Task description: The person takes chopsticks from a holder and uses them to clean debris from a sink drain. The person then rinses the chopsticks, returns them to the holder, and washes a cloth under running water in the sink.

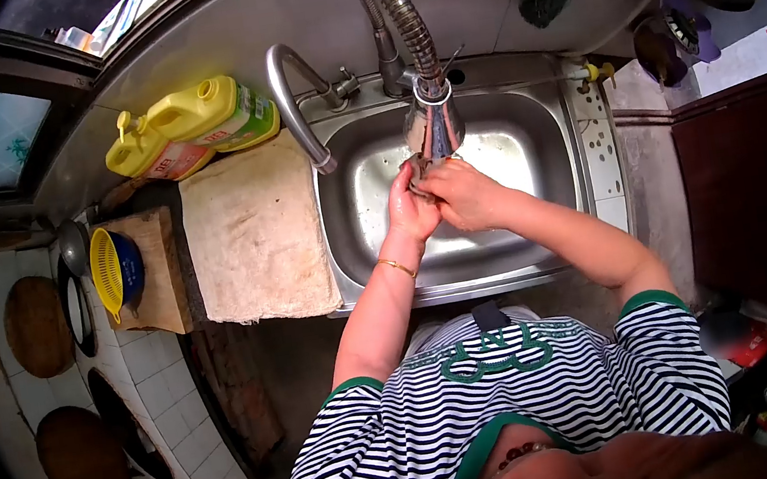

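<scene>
Both hands are together over the steel sink [360, 243], just under the shiny spray head [434, 124] of the tap. Between their fingers is a small grey-brown item [420, 176], too small and too covered to name. My left hand [411, 211], with a thin bracelet at the wrist, cups it from the left side. From the right, my right hand [470, 195] has its fingers curled and pressed onto the same item. The hands look wet.
A second curved tap [290, 96] rises at the sink's left corner. Left of the sink lies a beige cloth [255, 228], with two yellow jugs [214, 116] behind it. A yellow strainer [108, 268] sits in a blue bowl [129, 265] on a wooden board [166, 299].
</scene>
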A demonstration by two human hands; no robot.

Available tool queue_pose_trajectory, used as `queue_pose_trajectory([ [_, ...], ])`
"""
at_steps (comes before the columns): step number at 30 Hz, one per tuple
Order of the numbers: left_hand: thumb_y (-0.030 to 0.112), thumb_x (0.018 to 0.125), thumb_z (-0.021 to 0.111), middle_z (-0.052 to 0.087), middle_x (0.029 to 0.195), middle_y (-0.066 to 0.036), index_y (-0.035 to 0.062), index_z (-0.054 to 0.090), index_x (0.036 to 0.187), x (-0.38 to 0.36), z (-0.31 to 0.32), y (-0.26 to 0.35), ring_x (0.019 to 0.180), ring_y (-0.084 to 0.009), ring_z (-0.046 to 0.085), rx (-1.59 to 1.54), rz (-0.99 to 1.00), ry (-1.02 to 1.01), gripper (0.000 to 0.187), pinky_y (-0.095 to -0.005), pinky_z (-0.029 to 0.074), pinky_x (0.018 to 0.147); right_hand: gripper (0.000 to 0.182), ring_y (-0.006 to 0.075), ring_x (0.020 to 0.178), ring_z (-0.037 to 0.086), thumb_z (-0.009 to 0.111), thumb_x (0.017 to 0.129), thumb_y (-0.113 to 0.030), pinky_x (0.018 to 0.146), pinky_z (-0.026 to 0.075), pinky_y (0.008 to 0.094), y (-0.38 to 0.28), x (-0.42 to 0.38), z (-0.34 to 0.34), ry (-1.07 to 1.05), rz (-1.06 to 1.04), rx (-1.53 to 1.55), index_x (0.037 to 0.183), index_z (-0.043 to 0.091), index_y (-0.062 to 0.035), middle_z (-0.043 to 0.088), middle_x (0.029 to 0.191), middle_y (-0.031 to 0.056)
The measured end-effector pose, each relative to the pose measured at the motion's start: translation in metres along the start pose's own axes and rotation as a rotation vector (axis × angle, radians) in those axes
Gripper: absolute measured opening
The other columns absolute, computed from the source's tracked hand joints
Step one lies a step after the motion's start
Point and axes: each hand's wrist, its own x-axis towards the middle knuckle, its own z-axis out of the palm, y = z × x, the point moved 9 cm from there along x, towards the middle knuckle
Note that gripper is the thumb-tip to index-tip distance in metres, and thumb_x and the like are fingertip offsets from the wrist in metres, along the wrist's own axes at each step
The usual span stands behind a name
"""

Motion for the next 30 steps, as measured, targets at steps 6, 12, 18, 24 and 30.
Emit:
queue_pose_trajectory([
  [6,0.021,0.087,0.053,0.058,0.108,-0.016,0.0053,0.053,0.112,-0.009,-0.021,-0.001,0.098,-0.0287,0.056,0.062,-0.108,0.034,0.029,-0.0399,0.049,0.078,0.031,0.0354,0.094,0.057,0.047,0.073,-0.012,0.084,0.046,0.0435,0.083,0.025,-0.067,0.232,0.328,-0.19,0.099,0.06,-0.0002,0.06,0.1,0.02],
  [12,0.012,0.083,0.056,0.058,0.109,-0.014,0.0049,0.05,0.115,-0.019,-0.025,-0.001,0.097,-0.0259,0.057,0.107,-0.068,0.051,0.034,-0.0375,0.048,0.075,0.033,0.0337,0.1,0.058,0.055,0.072,-0.01,0.082,0.049,0.0414,0.076,0.071,-0.115,0.053,0.672,-0.53,0.103,0.061,0.0009,0.058,0.11,0.0212],
  [18,0.007,0.081,0.056,0.061,0.102,-0.011,0.0034,0.053,0.111,-0.028,-0.032,-0.001,0.095,-0.0218,0.058,0.249,-0.088,0.044,0.03,-0.0382,0.047,0.078,0.038,0.0323,0.093,0.062,0.058,0.068,-0.009,0.079,0.05,0.0413,0.075,0.08,-0.106,0.027,0.563,-0.497,0.105,0.06,0.001,0.062,0.101,0.0205],
  [24,0.005,0.079,0.058,0.062,0.096,-0.008,0.0038,0.058,0.105,-0.045,0.006,-0.002,0.089,-0.0196,0.059,0.544,-0.202,-0.087,0.026,-0.0349,0.048,0.078,0.077,0.0351,0.099,0.057,0.065,0.065,-0.01,0.073,0.05,0.043,-0.054,0.003,-0.016,-0.245,-0.405,-0.53,0.135,0.032,-0.0154,0.053,0.118,0.0168],
  [30,0.0,0.072,0.062,0.055,0.069,-0.005,0.0042,0.055,0.086,-0.051,0.043,-0.007,0.057,-0.0137,0.054,0.925,-0.357,-0.131,0.016,-0.0258,0.042,0.051,0.052,0.0306,0.093,0.06,0.065,0.07,-0.014,0.066,0.052,0.0381,-0.032,-0.004,0.009,-0.329,-0.309,-0.536,0.116,0.042,-0.0019,0.055,0.101,0.016],
])
